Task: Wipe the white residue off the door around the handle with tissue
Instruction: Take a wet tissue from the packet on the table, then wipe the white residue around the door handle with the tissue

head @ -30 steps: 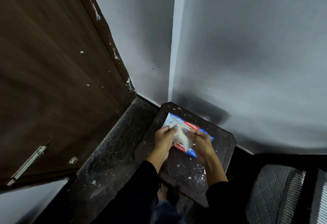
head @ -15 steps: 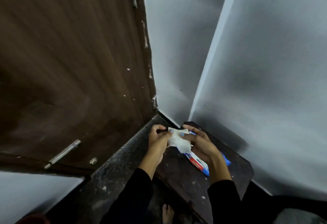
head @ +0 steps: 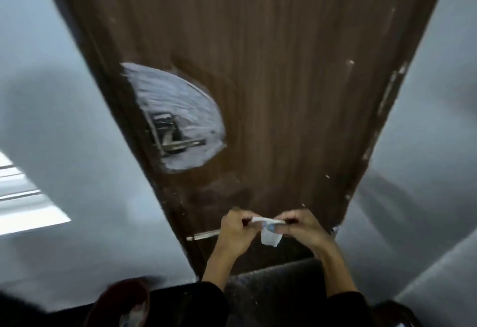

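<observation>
A dark brown wood-grain door [head: 271, 55] fills the centre of the frame, narrowing toward the bottom under the wide-angle view. Pale grey walls [head: 51, 120] flank it at left and right. At the left edge of the frame, bright horizontal bands [head: 23, 197] cross the wall; what they are cannot be made out. A dark speckled floor [head: 271, 282] shows at lower centre, below the door.

In the left-centre part of the door, a semicircular patch of white residue [head: 180, 102] spreads from the door's left edge, streaked in curved strokes. The metal handle [head: 178, 143] sits inside the lower part of this patch, its lever pointing toward the right of the frame. Small white flecks [head: 349, 62] dot the door's right side and its chipped right edge. A thin metal strip [head: 206, 235] lies near the door's lower left corner.

At lower centre, both hands meet in front of the door's bottom portion, well apart from the residue. The left hand [head: 236, 231] and the right hand [head: 302, 227] each have clenched fingers pinching a white tissue [head: 268, 232] between them; a short flap of it hangs below. Dark sleeves [head: 346, 308] cover both forearms at the bottom edge.

A reddish rounded object [head: 121, 301] at lower left is blurred and cut off; its identity cannot be told. Motion blur softens the whole view.
</observation>
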The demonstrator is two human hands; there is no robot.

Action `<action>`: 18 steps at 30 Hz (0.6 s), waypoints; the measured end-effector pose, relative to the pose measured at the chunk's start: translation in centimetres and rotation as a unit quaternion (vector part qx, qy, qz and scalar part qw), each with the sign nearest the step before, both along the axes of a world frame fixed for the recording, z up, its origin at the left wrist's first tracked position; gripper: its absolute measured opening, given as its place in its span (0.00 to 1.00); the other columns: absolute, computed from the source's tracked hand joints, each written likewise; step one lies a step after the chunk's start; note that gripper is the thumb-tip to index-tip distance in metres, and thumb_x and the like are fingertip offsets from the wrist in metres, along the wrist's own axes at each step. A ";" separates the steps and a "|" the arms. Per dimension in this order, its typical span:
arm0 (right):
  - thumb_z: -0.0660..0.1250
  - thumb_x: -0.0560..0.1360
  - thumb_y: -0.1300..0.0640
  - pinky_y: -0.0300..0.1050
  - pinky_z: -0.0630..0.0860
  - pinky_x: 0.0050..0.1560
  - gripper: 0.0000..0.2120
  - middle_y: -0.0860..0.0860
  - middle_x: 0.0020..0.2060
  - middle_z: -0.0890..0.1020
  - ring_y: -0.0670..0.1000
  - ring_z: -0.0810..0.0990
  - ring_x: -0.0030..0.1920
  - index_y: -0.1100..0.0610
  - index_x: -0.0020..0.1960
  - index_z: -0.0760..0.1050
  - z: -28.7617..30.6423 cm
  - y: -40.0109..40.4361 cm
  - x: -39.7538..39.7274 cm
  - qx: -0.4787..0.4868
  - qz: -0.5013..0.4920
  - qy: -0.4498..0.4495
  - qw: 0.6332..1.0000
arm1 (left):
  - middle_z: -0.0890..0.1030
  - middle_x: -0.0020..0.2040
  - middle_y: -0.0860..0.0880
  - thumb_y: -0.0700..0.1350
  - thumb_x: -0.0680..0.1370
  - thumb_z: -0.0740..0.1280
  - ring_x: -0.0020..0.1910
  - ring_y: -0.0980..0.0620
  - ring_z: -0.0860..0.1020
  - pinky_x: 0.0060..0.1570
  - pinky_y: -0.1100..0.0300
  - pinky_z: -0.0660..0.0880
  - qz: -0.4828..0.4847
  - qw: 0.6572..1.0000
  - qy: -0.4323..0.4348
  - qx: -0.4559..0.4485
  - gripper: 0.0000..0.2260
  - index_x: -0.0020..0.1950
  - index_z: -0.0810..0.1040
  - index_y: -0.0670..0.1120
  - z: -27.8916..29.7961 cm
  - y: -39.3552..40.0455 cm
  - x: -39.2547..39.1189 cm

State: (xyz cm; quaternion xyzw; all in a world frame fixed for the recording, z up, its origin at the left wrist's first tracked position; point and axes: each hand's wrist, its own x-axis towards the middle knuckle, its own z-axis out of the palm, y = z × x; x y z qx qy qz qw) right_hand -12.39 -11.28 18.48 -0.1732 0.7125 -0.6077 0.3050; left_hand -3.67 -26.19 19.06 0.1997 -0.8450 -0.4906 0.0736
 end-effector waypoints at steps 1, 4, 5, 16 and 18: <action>0.75 0.65 0.67 0.33 0.74 0.36 0.09 0.46 0.29 0.83 0.42 0.79 0.33 0.54 0.33 0.82 0.4 -1.7 0.1 0.000 0.011 0.012 1.000 | 0.80 0.35 0.57 0.43 0.72 0.73 0.36 0.63 0.77 0.36 0.73 0.70 0.022 1.000 0.012 -0.008 0.03 0.42 0.85 0.50 0.3 -1.4 0.7; 0.74 0.64 0.66 0.38 0.74 0.37 0.08 0.55 0.35 0.80 0.49 0.79 0.38 0.58 0.31 0.78 1.4 -6.3 0.7 -0.038 0.037 0.010 0.999 | 0.82 0.36 0.44 0.46 0.70 0.75 0.38 0.50 0.80 0.43 0.53 0.77 0.097 0.993 0.056 0.042 0.07 0.39 0.82 0.43 1.2 -4.5 2.5; 0.74 0.65 0.66 0.41 0.73 0.37 0.09 0.56 0.34 0.79 0.52 0.78 0.39 0.58 0.32 0.76 1.6 -7.5 1.0 -0.059 0.045 -0.006 0.997 | 0.82 0.36 0.40 0.46 0.70 0.75 0.39 0.45 0.81 0.43 0.49 0.78 0.122 0.988 0.072 0.062 0.09 0.39 0.82 0.40 1.4 -5.2 2.8; 0.71 0.69 0.68 0.34 0.77 0.34 0.13 0.48 0.41 0.83 0.41 0.82 0.39 0.50 0.42 0.81 4.5 -19.6 1.4 -0.158 -0.171 0.052 0.971 | 0.84 0.41 0.47 0.40 0.76 0.68 0.40 0.51 0.84 0.49 0.50 0.81 0.293 0.934 0.157 0.134 0.06 0.42 0.79 0.51 2.6 -15.0 3.2; 0.71 0.68 0.66 0.28 0.75 0.36 0.13 0.44 0.41 0.83 0.38 0.81 0.40 0.48 0.43 0.81 5.1 -21.5 1.4 -0.126 -0.237 0.190 0.944 | 0.84 0.45 0.47 0.42 0.78 0.65 0.46 0.50 0.83 0.55 0.49 0.79 0.290 0.931 0.179 0.133 0.05 0.49 0.81 0.49 3.3 -16.5 2.4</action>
